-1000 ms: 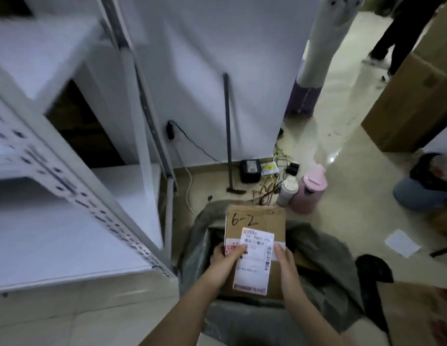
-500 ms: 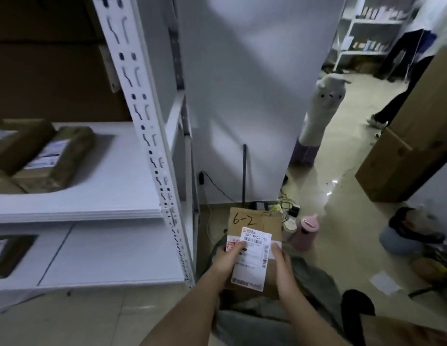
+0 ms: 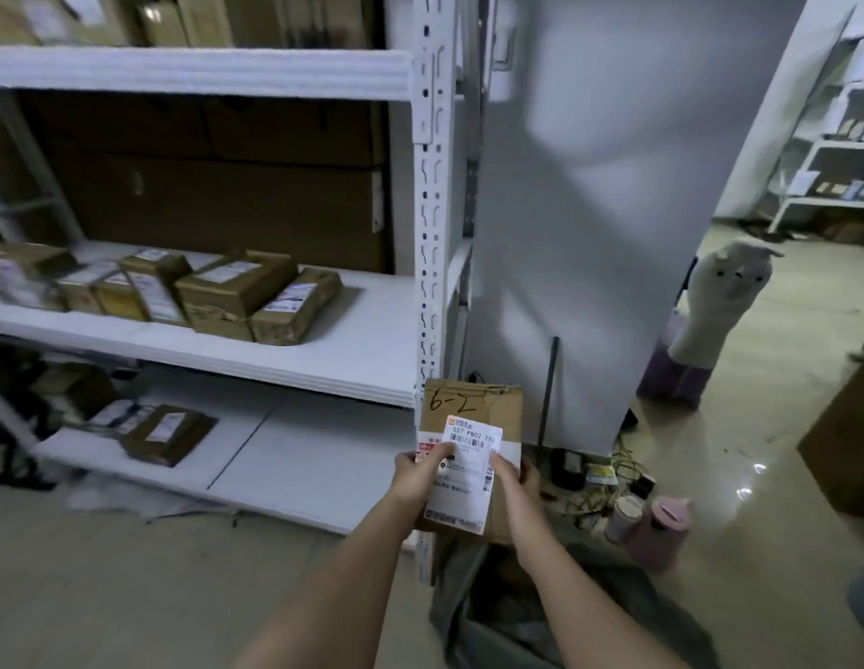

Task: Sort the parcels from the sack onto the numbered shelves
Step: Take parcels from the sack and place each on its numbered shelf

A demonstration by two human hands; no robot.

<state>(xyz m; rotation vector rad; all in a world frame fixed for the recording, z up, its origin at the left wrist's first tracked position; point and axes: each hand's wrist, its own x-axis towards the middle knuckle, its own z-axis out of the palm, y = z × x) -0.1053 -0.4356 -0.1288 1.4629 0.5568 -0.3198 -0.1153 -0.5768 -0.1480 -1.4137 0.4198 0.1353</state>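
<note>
Held upright over the sack [image 3: 541, 620], beside the shelf [image 3: 324, 374] corner: parcel [image 3: 488, 408] marked 6-2, left hand [image 3: 418, 475] and right hand [image 3: 514, 478] gripping its side edges. Probably light, stiff cardboard (glossy label may slip); best taken by bare edges.

Matt cardboard parcel [image 3: 488, 403], glossy floor [image 3: 739, 427]

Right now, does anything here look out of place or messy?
Yes: a tangle of cables sprawls loose on the floor by the partition. The rightmost parcels on the middle shelf lie askew, not squared.
</note>
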